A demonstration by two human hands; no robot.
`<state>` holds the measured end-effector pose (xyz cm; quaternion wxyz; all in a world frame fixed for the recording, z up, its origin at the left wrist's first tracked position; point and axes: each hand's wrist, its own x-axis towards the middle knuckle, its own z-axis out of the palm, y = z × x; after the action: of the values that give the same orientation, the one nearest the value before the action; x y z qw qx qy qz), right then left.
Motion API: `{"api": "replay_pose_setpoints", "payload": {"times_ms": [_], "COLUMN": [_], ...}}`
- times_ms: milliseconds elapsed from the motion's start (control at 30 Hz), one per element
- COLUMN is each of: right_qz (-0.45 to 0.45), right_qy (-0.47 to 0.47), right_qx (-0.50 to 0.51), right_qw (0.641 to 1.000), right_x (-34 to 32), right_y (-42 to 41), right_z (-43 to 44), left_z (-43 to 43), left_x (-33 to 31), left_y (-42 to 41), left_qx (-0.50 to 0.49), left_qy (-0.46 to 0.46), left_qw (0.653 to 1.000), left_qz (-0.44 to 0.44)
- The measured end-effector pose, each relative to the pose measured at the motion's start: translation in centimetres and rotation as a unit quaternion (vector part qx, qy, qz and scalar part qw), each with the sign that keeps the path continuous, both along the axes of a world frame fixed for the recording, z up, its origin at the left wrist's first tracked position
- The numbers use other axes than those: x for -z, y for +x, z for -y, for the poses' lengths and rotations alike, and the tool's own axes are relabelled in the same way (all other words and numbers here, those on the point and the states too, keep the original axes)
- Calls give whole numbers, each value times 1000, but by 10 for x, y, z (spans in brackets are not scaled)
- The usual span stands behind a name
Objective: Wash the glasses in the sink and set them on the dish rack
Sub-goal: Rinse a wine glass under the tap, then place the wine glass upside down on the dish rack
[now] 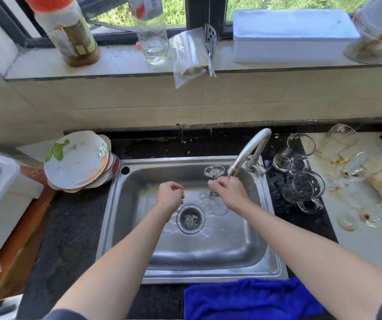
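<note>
Blue cloth (pixel 250 299) at the sink (pixel 208 262) front, both hands over the basin.
Under the tap (pixel 247 151) the right hand (pixel 229 192) grips an upturned stemmed glass (pixel 214 171) by its stem, foot up; the left hand (pixel 170 195) is curled, holding nothing, beside the drain (pixel 190 218).

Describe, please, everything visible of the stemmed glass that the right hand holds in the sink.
The stemmed glass is made of clear, colourless glass. It is held upside down: the round foot is up, beside the faucet spout, and the bowl points down toward the sink floor near the drain. The right hand grips its stem, hiding most of it.
</note>
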<state>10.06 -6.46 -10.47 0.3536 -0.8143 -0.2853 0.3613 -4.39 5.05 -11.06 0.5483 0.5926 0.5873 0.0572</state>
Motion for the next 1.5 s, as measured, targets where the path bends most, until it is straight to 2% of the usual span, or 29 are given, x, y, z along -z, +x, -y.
{"api": "replay_pose_setpoints", "payload": {"times_ms": [133,233,467,633,733,900,1033,1167,1367,1500], "right_qz": [-9,2,86,125,174,199,185,196,201,220], "right_qy": [18,20,65,105,92,114,117,91,68,28], "right_qx": [58,95,205,319,351,408,469,544,652,706], "right_qw": [998,995,973,934,916,884,856,811,728,673], "right_x": [-9,-24,-77,-122,-137,-156,-161,-152,-146,-139], "right_y": [7,23,78,128,147,154,151,141,98,55], "right_z": [32,70,192,301,375,490,574,656,752,803], "left_z": [19,47,145,242,309,421,507,587,706,777], "left_x": [-6,-15,-65,-108,-127,-148,-158,-155,-139,-128], "left_y": [17,42,124,190,225,272,302,324,332,317], "left_qx": [149,249,402,448,488,542,605,677,775,838], "left_qy": [84,116,200,234,256,274,278,264,230,196], "left_qw": [982,957,893,862,833,791,741,678,571,485], "left_qz": [-83,-90,-38,20,47,79,92,115,143,156]}}
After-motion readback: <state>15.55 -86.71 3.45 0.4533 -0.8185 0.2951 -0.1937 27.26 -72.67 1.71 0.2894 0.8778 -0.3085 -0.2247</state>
